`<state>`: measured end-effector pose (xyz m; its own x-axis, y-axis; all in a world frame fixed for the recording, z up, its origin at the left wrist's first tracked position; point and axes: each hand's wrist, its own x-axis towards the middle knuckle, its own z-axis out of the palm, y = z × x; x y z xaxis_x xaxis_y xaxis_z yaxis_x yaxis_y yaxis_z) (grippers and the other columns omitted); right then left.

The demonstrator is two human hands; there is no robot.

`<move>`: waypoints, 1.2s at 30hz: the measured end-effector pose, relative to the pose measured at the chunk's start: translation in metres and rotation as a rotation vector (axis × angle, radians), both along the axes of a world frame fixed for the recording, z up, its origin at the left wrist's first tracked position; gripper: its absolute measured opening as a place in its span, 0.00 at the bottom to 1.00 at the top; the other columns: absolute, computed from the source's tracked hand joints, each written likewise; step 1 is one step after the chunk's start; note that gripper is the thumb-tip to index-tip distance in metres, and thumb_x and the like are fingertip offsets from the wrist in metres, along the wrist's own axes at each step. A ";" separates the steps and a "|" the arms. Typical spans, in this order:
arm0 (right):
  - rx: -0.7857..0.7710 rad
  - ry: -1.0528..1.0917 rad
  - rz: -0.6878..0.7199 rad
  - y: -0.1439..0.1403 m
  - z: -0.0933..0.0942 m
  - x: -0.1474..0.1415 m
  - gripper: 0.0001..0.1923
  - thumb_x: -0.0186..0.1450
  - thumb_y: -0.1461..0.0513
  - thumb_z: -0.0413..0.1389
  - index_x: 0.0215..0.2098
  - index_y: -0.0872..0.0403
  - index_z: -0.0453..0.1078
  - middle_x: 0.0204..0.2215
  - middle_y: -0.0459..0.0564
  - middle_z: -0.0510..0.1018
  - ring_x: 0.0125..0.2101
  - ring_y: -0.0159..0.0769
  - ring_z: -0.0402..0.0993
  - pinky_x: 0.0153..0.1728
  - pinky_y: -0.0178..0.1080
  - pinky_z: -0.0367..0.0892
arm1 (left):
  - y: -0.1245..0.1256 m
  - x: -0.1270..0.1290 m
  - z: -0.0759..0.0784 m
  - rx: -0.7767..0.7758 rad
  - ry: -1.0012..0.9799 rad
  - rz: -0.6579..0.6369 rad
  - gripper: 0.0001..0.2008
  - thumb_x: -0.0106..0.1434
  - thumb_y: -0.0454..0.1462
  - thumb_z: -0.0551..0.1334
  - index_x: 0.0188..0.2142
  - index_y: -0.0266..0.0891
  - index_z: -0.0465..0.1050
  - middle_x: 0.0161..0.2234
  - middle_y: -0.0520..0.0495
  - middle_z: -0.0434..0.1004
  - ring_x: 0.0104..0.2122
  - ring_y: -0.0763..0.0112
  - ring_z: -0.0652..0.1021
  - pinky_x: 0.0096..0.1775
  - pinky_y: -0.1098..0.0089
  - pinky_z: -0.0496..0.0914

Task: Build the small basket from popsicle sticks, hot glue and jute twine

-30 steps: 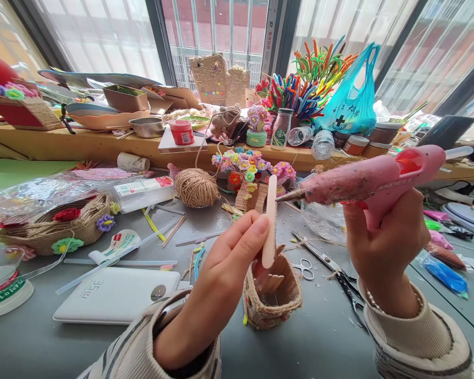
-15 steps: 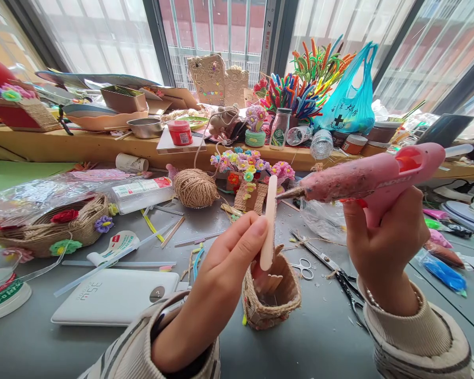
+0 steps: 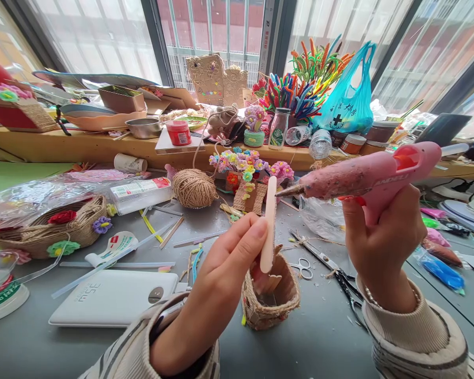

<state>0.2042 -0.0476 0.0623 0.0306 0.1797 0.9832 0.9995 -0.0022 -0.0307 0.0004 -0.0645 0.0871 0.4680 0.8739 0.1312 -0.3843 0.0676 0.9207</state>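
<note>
My left hand (image 3: pixel 225 279) pinches a wooden craft stick (image 3: pixel 269 231) between thumb and fingers and holds it nearly upright. Wrapped round the handle of a pink hot glue gun (image 3: pixel 355 173) is my right hand (image 3: pixel 383 237), its thumb near the orange trigger. The gun's metal nozzle points left and meets, or almost meets, the right edge of the stick near its upper end. Below the stick stands a small twine-wrapped basket (image 3: pixel 274 310) with cut stick ends inside; my left hand and the stick hide part of its rim.
Right of the basket lie small scissors (image 3: pixel 303 269) and long black-handled scissors (image 3: pixel 339 273). A white power bank (image 3: pixel 114 297), glue sticks (image 3: pixel 114 258) and a twine ball (image 3: pixel 195 188) are on the left. Behind runs a ledge (image 3: pixel 221 158) crowded with jars and pipe cleaners (image 3: pixel 292 95).
The glue gun's nozzle has risen very slightly along the stick's edge. Both hands keep the same hold, and the whole view has shifted a little.
</note>
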 end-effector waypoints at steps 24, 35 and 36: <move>-0.014 0.039 -0.006 0.000 0.003 -0.003 0.14 0.56 0.53 0.54 0.32 0.55 0.59 0.19 0.40 0.53 0.17 0.25 0.48 0.16 0.31 0.45 | 0.003 -0.005 -0.004 0.028 0.069 -0.045 0.15 0.63 0.43 0.52 0.22 0.39 0.59 0.18 0.57 0.57 0.18 0.80 0.58 0.22 0.80 0.60; -0.031 0.074 0.004 0.001 0.000 -0.002 0.15 0.58 0.52 0.52 0.35 0.54 0.60 0.20 0.42 0.57 0.19 0.29 0.56 0.18 0.33 0.52 | 0.002 -0.005 -0.001 0.036 0.096 -0.042 0.15 0.63 0.43 0.51 0.22 0.39 0.58 0.18 0.57 0.57 0.18 0.80 0.58 0.23 0.77 0.58; -0.031 0.074 0.005 0.001 0.000 -0.002 0.15 0.58 0.52 0.52 0.34 0.54 0.60 0.20 0.42 0.57 0.19 0.29 0.56 0.18 0.33 0.52 | 0.002 -0.005 -0.001 0.042 0.104 -0.051 0.15 0.64 0.43 0.51 0.22 0.39 0.58 0.18 0.57 0.57 0.18 0.80 0.58 0.23 0.76 0.57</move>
